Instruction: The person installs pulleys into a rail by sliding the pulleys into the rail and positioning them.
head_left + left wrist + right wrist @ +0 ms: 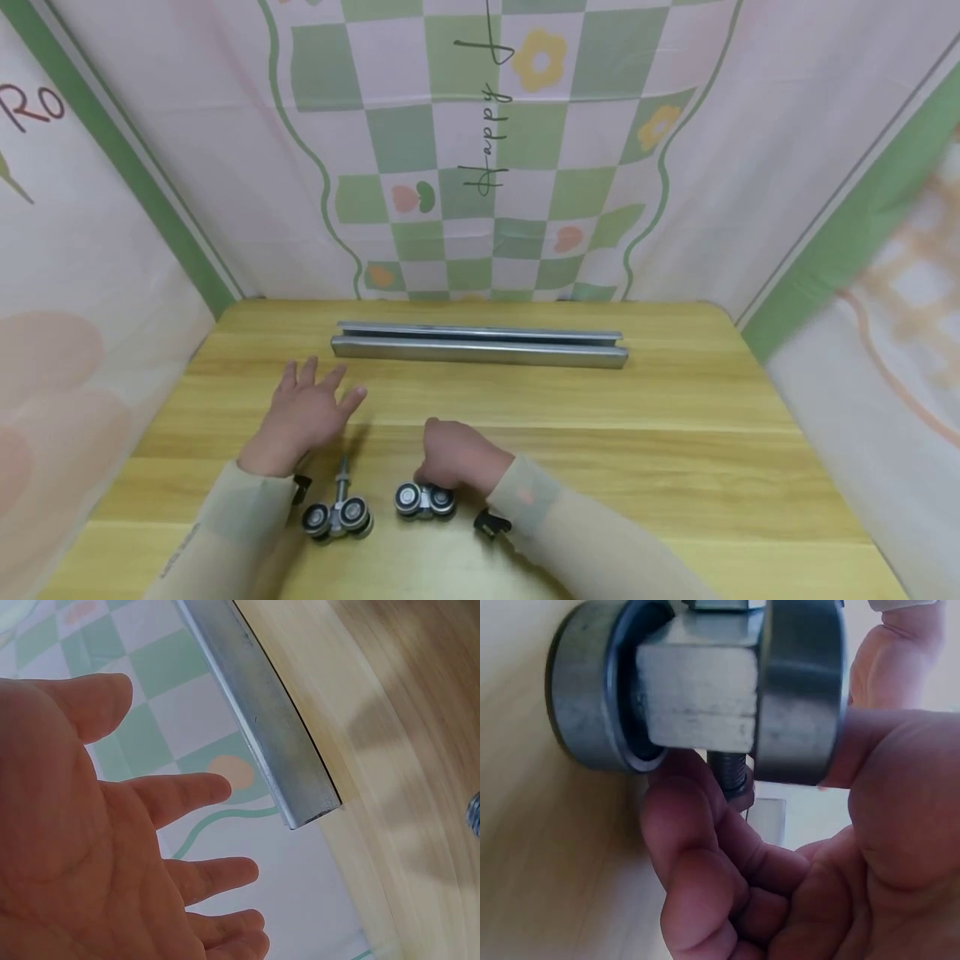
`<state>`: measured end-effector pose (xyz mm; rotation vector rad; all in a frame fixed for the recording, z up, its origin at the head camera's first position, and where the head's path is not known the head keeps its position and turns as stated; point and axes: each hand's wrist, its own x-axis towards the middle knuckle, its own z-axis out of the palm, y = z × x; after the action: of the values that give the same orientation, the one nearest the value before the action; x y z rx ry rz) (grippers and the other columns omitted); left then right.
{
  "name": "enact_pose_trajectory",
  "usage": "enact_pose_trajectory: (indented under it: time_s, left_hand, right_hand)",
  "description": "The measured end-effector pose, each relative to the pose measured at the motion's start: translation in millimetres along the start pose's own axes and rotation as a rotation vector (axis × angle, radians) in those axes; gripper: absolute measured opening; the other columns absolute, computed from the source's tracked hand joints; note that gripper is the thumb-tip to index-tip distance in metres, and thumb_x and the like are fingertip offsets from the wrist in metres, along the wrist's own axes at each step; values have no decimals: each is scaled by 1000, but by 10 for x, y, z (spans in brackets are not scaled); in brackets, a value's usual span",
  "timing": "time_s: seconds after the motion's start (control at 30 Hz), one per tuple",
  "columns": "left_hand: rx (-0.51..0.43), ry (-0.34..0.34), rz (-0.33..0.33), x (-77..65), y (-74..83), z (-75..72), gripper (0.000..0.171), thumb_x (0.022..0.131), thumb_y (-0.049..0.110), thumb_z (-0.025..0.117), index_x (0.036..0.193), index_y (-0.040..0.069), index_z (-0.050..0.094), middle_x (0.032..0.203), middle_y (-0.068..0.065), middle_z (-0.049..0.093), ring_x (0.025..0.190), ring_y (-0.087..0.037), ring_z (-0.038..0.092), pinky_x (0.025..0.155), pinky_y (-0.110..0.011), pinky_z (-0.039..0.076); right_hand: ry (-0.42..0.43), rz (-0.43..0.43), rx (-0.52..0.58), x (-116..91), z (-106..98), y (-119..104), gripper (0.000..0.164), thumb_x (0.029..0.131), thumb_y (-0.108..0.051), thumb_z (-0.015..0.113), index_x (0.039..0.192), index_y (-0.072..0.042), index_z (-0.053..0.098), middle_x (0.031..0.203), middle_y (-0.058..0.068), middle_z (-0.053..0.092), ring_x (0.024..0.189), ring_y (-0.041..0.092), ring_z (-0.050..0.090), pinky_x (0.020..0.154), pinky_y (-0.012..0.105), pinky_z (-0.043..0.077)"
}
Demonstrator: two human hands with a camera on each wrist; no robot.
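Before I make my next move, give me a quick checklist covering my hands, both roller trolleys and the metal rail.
1. Right hand grips a roller trolley: ok.
2. Left hand is free: ok, fingers spread, holding nothing.
3. Second roller trolley has its bolt: ok, it rests on the wooden table.
4. Metal rail is steadied: not ok, neither hand touches it.
5. Metal rail is clear inside: cannot tell, its depths are shadowed.

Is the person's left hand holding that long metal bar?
No, the left hand has its fingers spread and grips nothing, while the long metal bar lies on the table.
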<state>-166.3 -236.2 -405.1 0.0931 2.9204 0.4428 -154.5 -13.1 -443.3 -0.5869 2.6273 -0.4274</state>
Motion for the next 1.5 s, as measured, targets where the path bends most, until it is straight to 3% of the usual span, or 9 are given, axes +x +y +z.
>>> enact_pose_trajectory:
  time_s: [0.3, 0.57, 0.73, 1.07, 1.33, 1.5]
  left_hand:
    - [2, -14, -1, -16, -8, -25, 85, 101, 67, 25, 154, 1, 33, 156, -38, 6, 139, -60, -7, 109, -68, 3]
    - [2, -13, -9, -37, -27, -40, 86, 100, 68, 25, 155, 1, 30, 156, -38, 6, 139, -59, -8, 110, -67, 0]
    - [-4, -3, -14, -32, -53, -45, 88, 100, 69, 24, 156, 1, 27, 156, -38, 3, 139, -59, -9, 109, -67, 1]
    - [-9, -1, -10, -32, -75, -39, 90, 99, 70, 22, 155, -1, 26, 156, -38, 2, 140, -57, -10, 111, -65, -1]
    - [-30, -1, -21, -36, -88, -28, 90, 99, 70, 23, 156, 1, 24, 157, -36, 3, 140, -58, -8, 108, -70, 4]
    - [-32, -2, -25, -46, -88, -40, 88, 100, 68, 25, 156, 1, 24, 157, -36, 3, 139, -59, -8, 108, -70, 4]
  right_hand:
    - [5, -11, 31, -102, -49, 170, 34, 78, -26, 80, 91, -4, 57, 73, 1, 55, 64, 16, 53, 62, 31, 49]
    - [29, 4, 113, -211, -76, 378, 41, 78, -27, 81, 104, -3, 60, 79, 1, 59, 70, 16, 56, 69, 34, 52]
    - [70, -25, 186, -255, -87, 469, 35, 75, -21, 81, 98, -8, 57, 75, -2, 56, 67, 15, 54, 64, 32, 48]
    - [136, -48, 180, -375, -129, 511, 42, 79, -18, 80, 112, -5, 58, 73, -4, 56, 65, 14, 53, 62, 32, 47]
    - [198, -1, 265, -574, -149, 563, 45, 84, -17, 78, 121, -5, 54, 68, -2, 55, 56, 14, 52, 49, 32, 46]
    - [242, -25, 267, -685, -157, 578, 44, 86, -17, 77, 121, -4, 53, 65, -4, 55, 52, 13, 51, 45, 30, 45]
